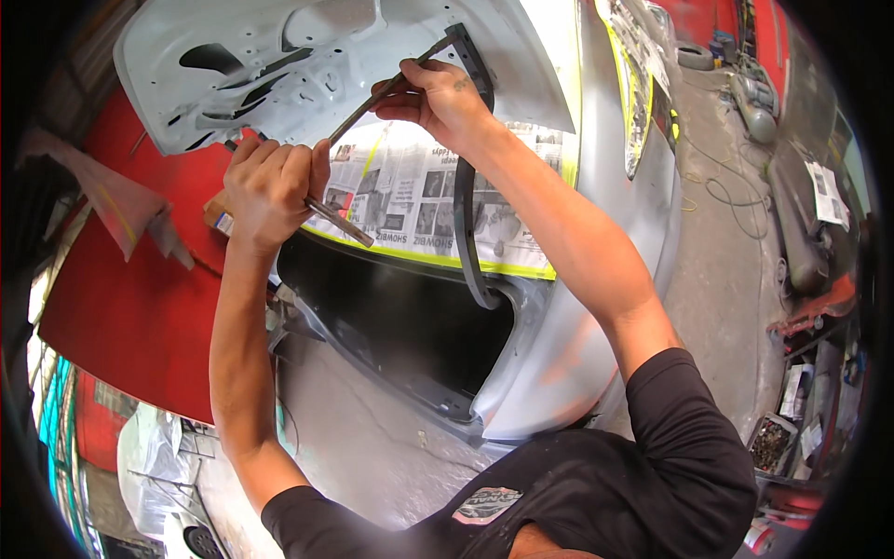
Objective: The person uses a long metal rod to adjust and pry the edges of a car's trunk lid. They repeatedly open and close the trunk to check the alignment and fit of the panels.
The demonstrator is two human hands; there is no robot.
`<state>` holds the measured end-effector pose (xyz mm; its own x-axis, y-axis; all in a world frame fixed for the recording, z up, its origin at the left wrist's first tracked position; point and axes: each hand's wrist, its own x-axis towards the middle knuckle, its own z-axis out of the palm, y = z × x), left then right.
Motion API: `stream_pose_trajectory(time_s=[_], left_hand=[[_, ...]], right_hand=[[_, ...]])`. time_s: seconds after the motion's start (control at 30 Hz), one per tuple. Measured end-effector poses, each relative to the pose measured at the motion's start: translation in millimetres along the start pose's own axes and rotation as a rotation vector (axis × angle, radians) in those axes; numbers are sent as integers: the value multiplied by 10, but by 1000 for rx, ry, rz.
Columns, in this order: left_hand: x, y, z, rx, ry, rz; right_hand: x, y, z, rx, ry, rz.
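Observation:
My left hand (267,186) is closed around a metal bar (343,224), whose end sticks out below the fist toward the newspaper. A long thin metal rod (352,119) slants up from beside that fist; whether rod and bar join is hidden by the hand. Further up, my right hand (436,98) has its fingers and thumb on the rod. The rod's far end meets the top of a dark curved hinge arm (468,210), which rises from the car's trunk opening (400,317). Above my hands stands the raised pale trunk lid (251,70), its inner side facing me.
Newspaper (410,200) edged with yellow tape covers the rear window area. The grey rear fender (549,363) lies to the right. A red panel (121,307) stands at left. Along the right floor are a compressor tank (752,102), hoses (726,186) and a bumper (796,214).

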<state>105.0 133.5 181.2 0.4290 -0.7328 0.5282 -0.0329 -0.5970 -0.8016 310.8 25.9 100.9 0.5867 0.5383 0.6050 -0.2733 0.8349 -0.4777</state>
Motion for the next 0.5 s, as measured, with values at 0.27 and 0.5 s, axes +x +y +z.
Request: stream_pose_trajectory(time_s=[0.27, 0.5], left_hand=[[116, -9, -42, -29, -85, -47], [-195, 249, 79, -365, -4, -681]], right_hand=[[54, -64, -34, 107, -26, 22], [-23, -121, 39, 51, 36, 116]])
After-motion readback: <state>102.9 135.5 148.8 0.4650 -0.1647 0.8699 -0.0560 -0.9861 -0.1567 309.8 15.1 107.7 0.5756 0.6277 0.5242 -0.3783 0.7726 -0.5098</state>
